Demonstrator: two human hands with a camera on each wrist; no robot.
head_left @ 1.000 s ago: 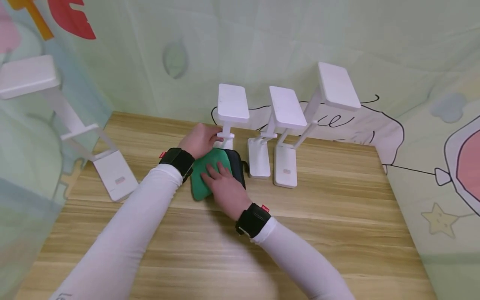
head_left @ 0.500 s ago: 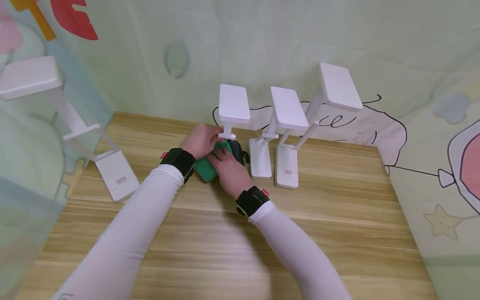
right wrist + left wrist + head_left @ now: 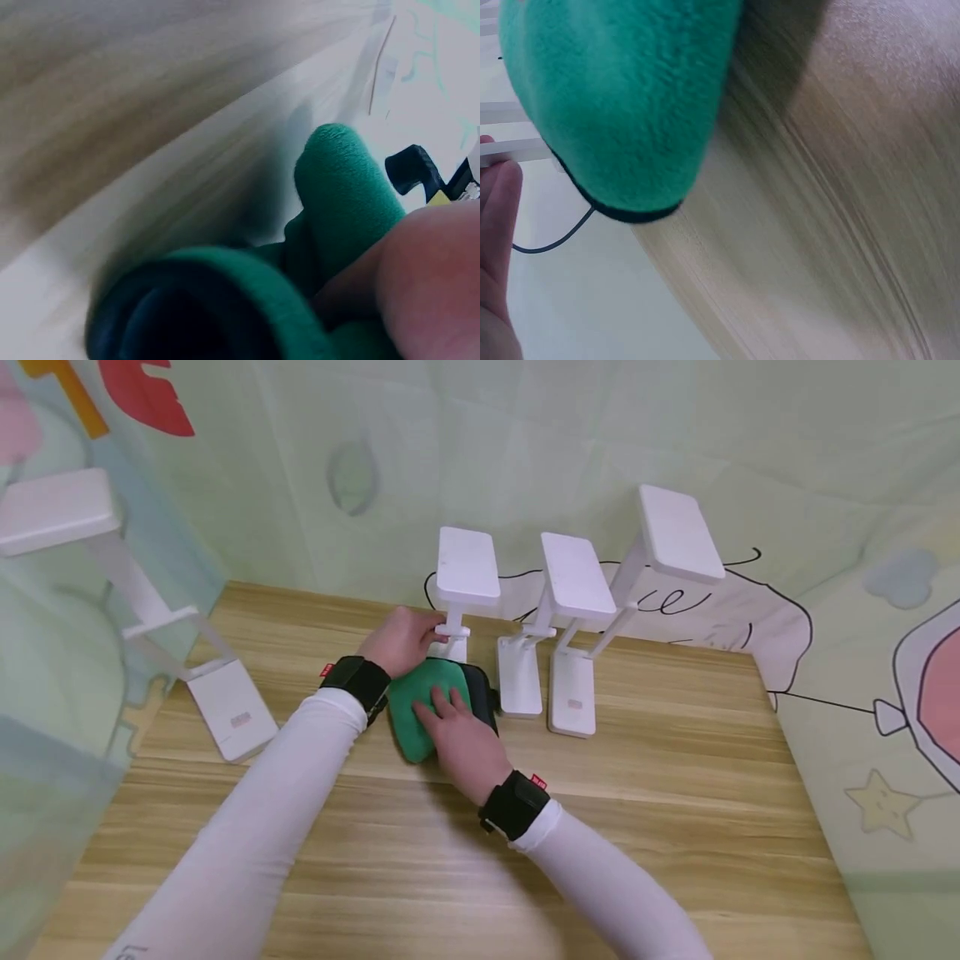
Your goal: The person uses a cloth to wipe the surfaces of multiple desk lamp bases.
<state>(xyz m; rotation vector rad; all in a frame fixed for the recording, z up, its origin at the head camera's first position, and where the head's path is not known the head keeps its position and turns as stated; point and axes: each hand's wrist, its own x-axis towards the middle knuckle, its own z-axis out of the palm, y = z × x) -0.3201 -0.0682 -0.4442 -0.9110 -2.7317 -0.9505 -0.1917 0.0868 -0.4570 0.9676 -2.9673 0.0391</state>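
Observation:
My left hand [image 3: 401, 642] pinches the hinge of the middle-left white folding desk lamp [image 3: 467, 564] in the head view; its fingertips hold a white bar in the left wrist view. A green plush cloth [image 3: 412, 731] with a dark edge and a dark part on its right side covers most of that lamp's base. My right hand [image 3: 467, 747] lies over the cloth and grips it, thumb and fingers on the green side. In the right wrist view the cloth [image 3: 349, 195] bunches around the fingers, and a rolled dark fold shows near the camera.
Two more white desk lamps [image 3: 576, 575] [image 3: 681, 533] stand just right of the cloth, along the back wall. Another lamp [image 3: 232, 710] stands at the left, near my left forearm. A printed fabric sheet [image 3: 750, 435] encloses the wooden table [image 3: 637, 827].
My right hand slid the cloth away from me toward the lamp's hinge, then drew it back toward me, baring the upper part of the base again. The left hand kept hold of the lamp.

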